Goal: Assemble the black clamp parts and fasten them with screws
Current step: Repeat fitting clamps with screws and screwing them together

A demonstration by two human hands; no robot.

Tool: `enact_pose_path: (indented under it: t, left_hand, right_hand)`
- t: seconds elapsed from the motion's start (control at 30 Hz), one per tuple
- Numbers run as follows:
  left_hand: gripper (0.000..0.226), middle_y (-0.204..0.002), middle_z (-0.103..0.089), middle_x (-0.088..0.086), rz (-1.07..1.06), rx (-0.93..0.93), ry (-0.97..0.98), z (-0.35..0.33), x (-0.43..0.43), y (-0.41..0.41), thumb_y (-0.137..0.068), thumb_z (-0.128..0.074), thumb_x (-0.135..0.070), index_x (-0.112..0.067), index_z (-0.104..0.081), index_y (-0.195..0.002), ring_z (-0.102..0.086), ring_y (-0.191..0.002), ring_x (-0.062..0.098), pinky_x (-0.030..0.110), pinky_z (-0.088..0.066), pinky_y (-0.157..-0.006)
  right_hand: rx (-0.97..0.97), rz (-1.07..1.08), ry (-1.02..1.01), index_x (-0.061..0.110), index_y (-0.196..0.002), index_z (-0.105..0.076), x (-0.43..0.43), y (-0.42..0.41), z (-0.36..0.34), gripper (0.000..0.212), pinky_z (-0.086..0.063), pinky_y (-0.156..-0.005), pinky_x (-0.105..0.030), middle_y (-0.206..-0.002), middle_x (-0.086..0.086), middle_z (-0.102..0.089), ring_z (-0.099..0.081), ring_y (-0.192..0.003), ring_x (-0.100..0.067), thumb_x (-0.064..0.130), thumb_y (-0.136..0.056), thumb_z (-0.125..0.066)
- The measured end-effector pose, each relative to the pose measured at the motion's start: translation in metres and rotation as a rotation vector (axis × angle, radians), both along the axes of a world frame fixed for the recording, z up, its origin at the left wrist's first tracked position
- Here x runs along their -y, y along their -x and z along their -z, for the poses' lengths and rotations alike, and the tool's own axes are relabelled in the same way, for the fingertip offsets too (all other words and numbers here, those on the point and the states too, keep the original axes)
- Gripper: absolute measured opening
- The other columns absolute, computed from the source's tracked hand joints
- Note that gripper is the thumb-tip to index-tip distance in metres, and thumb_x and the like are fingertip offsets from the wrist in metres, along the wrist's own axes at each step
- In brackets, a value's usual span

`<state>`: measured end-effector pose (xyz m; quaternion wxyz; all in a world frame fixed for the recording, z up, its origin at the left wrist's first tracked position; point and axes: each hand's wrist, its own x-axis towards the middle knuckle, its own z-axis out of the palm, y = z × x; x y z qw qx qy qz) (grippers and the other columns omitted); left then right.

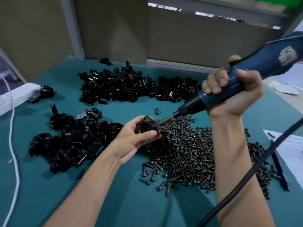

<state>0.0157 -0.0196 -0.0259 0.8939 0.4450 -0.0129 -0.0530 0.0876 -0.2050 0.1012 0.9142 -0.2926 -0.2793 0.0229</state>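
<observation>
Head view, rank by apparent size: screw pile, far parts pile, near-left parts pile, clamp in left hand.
1. screw pile
2. far parts pile and near-left parts pile: look alike, and differ in distance, so unranked
3. clamp in left hand

A green-covered table carries a heap of screws; two piles of black clamp parts; a white cord; papers.
</observation>
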Motion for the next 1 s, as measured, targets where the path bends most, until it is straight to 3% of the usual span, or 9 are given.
enact_pose_path:
  t: [0.2,0.57,1.0]
  left_hand:
    - [0.043,-0.092,-0.075,0.004,-0.031,0.022,0.0,0.001,-0.002,0.001,-0.067,-0.071,0.01,-0.005,-0.064,-0.107,-0.072,-0.092,0.028,0.031,-0.059,-0.08]
    - [0.037,-0.093,-0.073,0.002,-0.005,0.051,-0.081,0.001,-0.004,0.004,-0.066,-0.075,0.005,-0.017,-0.07,-0.095,-0.071,-0.094,0.036,0.026,-0.058,-0.076]
    - [0.036,-0.091,-0.074,0.0,0.024,0.074,-0.073,0.0,-0.004,0.006,-0.067,-0.074,0.006,-0.018,-0.068,-0.092,-0.071,-0.093,0.035,0.026,-0.059,-0.077]
  right_hand:
    - [-0.048,0.063,0.064,0.012,-0.084,-0.049,-0.005,-0.002,0.007,0.02,-0.034,-0.043,-0.018,-0.045,0.003,-0.043,-0.037,-0.037,-0.012,0.017,-0.066,-0.044]
    - [-0.056,0.073,0.065,0.012,-0.083,-0.053,-0.008,-0.005,0.014,0.016,-0.035,-0.044,-0.019,-0.047,0.003,-0.045,-0.039,-0.038,-0.012,0.016,-0.07,-0.045]
    - [-0.018,0.034,0.069,0.012,-0.081,-0.047,-0.009,-0.006,0.015,0.013,-0.035,-0.043,-0.018,-0.047,0.003,-0.045,-0.04,-0.037,-0.012,0.016,-0.069,-0.045]
